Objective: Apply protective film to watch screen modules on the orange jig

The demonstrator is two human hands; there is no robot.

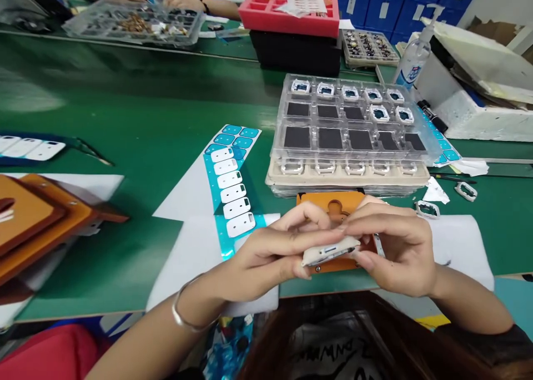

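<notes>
Both my hands hold a small cream-coloured housing point(331, 251) with a dark slot along its face, gripping it by its ends between fingers and thumbs. My left hand point(266, 255) pinches one end, and my right hand point(395, 252) curls over the other. Just beneath them lies an orange jig point(333, 202), partly hidden by my fingers. A thin metal strip point(378, 244) shows beside my right fingers. To the left of my left hand is a teal sheet of white labels point(233, 199).
Stacked clear trays point(291, 122) of small parts stand ahead on the green bench point(125, 91). Loose metal frames point(466, 191) lie to the right. Orange jigs point(33, 219) are stacked at left. A co-worker's hands point(185, 1) work beyond a parts tray point(133, 25).
</notes>
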